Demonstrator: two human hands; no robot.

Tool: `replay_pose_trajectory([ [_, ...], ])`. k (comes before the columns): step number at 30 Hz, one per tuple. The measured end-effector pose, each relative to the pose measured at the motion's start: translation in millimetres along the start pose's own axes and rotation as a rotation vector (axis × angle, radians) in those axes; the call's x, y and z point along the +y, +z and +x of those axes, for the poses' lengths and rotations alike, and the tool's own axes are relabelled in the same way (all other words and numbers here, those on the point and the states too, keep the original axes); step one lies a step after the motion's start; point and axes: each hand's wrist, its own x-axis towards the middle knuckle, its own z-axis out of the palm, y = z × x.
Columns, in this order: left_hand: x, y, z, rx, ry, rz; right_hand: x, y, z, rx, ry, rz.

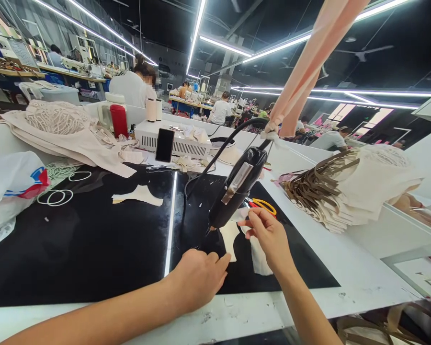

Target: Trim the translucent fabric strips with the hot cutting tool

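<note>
My left hand rests low over the black mat, its fingers curled and closed at the lower end of a cream fabric piece. To the right, my right hand is raised in a pinch, thumb against forefinger; what lies between the tips is too small to make out. A white fabric piece lies partly under this hand. Between and above both hands hangs a black corded tool with a pointed tip, tied to a peach fabric strip. Yellow-and-red-handled pliers or cutters lie just behind my right hand.
Another cream cutout lies on the mat. Left are a plastic bag, elastic loops and stacked garments. Behind stand a phone and a white vented box. More stacked garments are at right. People work farther back.
</note>
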Motion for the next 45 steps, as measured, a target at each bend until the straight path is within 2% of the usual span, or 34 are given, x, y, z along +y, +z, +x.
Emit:
replay_pose_trajectory([
  [7,0,-3.8,1,-0.028,-0.012,0.0,-17,0,11,0.206,-0.123,0.334],
  [14,1,-3.8,1,-0.012,0.014,0.035,-34,-9,-15,0.253,-0.177,0.526],
  [17,-2,-8.4,-2,-0.011,0.027,-0.018,-41,-12,-36,0.201,-0.129,0.562],
  [19,-7,-14.7,-8,-0.038,-0.002,-0.15,-42,-13,-50,0.148,-0.089,0.58],
  [21,-14,-21.3,-17,-0.054,-0.094,-0.417,-39,-12,-64,0.069,-0.047,0.616],
  [23,-22,-25.9,-27,-0.047,-0.188,-0.773,-34,-7,-77,-0.022,-0.003,0.66],
  [26,-30,-28.8,-38,-0.043,-0.265,-1.234,-24,7,-94,-0.125,0.051,0.679],
  [30,-29,-34.0,-43,-0.032,-0.36,-1.584,-20,30,-113,-0.222,0.097,0.64],
  [33,-28,-40.1,-46,-0.044,-0.467,-1.786,-21,38,-119,-0.297,0.104,0.566],
  [37,-37,-43.6,-56,-0.036,-0.559,-1.843,-23,36,-117,-0.346,0.195,0.447],
  [42,-55,-43.0,-73,-0.025,-0.614,-1.719,-28,32,-117,-0.37,0.36,0.3],
  [45,-65,-43.0,-83,-0.015,-0.654,-1.628,-31,37,-120,-0.38,0.392,0.235],
])
